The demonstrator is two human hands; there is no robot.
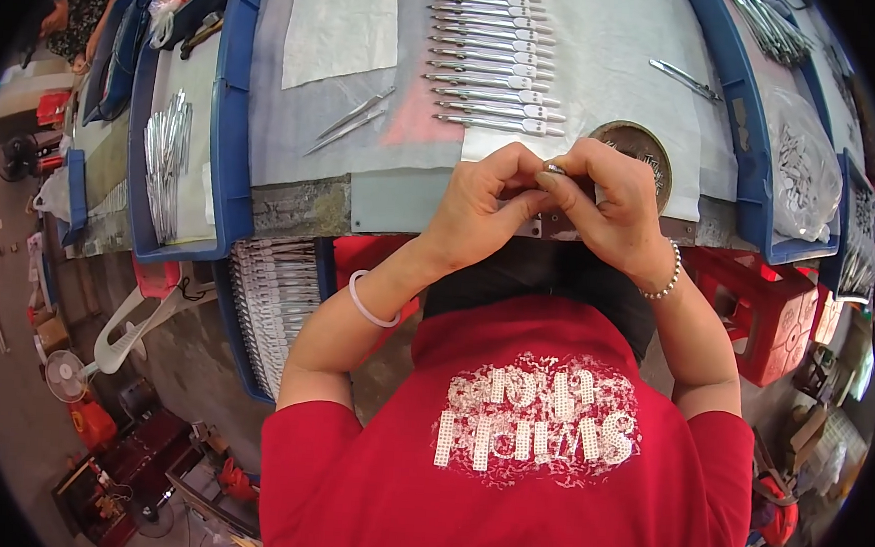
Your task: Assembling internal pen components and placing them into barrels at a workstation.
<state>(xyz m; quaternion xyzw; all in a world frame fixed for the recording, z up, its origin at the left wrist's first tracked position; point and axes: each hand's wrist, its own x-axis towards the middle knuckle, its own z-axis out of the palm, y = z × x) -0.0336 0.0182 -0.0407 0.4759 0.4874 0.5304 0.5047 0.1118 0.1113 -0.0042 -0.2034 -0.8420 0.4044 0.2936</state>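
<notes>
Close together at the near edge of the bench, my left hand and my right hand are both closed in a pinch. A small silver metal part shows between the fingertips; most of it is hidden by them. Just beyond my hands lies a row of several silver drawing compasses with pale heads, side by side. Partly behind my right hand stands a round dish holding small metal pieces. Two thin, pointed metal legs lie to the left of the row.
A blue tray with slender metal rods flanks the bench on the left. On the right, another blue tray holds a plastic bag of small parts. Below are a tray of compasses and a red stool.
</notes>
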